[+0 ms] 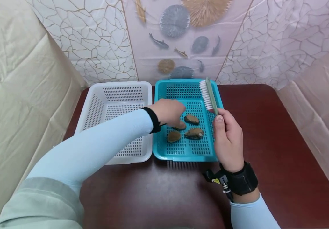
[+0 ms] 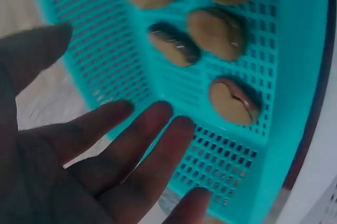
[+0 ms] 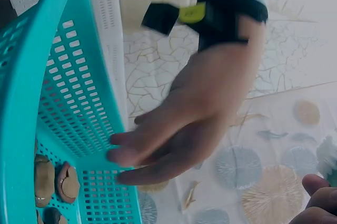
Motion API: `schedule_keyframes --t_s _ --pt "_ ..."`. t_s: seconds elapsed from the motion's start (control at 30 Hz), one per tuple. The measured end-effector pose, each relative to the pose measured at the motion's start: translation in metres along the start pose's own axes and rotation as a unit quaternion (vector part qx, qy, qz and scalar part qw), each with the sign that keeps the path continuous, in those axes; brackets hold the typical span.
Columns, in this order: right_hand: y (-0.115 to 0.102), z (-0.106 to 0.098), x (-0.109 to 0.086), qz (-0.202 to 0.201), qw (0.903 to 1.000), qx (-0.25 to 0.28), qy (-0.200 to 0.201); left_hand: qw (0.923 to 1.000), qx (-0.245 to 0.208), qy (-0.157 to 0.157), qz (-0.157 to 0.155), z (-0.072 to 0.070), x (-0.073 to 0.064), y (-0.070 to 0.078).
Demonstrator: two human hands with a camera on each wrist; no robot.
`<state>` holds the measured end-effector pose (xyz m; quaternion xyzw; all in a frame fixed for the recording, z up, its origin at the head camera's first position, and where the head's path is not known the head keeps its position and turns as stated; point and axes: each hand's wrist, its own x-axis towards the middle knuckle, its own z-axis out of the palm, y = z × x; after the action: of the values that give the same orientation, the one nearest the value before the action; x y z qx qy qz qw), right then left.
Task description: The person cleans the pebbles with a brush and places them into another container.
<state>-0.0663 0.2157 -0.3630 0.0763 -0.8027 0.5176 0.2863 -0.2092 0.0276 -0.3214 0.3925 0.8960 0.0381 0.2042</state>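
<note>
Several flat, brown-and-dark stones [image 1: 194, 134] lie on the floor of a teal perforated basket [image 1: 181, 158]; a matt tan layer covers part of each stone [image 2: 231, 102]. Above them is my left hand [image 1: 168, 111], its fingers spread apart with nothing between them in the left wrist view. My right hand [image 1: 229, 140] grips the end of a brush [image 1: 209, 95] with a pale green handle and white bristles, held upright over the basket's right side. In the right wrist view only some fingertips of that hand and a blurred bit of bristle show.
A white perforated basket [image 1: 148, 87] stands close against the teal one on the left. Both are on a dark red-brown table [image 1: 282, 143]. Patterned cloth [image 1: 101, 41] hangs behind, and beige cloth [image 1: 18, 79] covers the sides.
</note>
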Motion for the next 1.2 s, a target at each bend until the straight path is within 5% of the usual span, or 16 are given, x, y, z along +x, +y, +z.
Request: schedule_keyframes --t_s 0.13,0.37,0.53,0.63,0.9,1.2 --pt "-0.003 -0.002 -0.002 -0.001 1.0 0.008 0.0 0.9941 0.099 -0.043 -0.008 0.002 0.01 0.015" --pt "-0.004 -0.005 -0.006 -0.019 0.999 0.039 0.009 0.96 0.233 -0.156 -0.002 0.023 0.036 0.034" --pt "-0.004 -0.01 -0.007 -0.021 0.9981 0.057 0.008 0.9399 0.28 -0.195 -0.009 0.035 0.051 0.038" --pt "-0.005 -0.013 -0.009 -0.018 0.998 0.06 0.008 0.9403 0.281 -0.192 -0.01 0.039 0.053 0.037" --pt "-0.009 -0.019 -0.013 -0.014 0.9976 0.067 0.011 0.9654 0.213 -0.149 0.006 0.045 0.045 0.036" --pt "-0.01 -0.02 -0.014 -0.014 0.9968 0.079 0.004 0.978 0.174 -0.114 -0.008 0.058 0.047 0.043"
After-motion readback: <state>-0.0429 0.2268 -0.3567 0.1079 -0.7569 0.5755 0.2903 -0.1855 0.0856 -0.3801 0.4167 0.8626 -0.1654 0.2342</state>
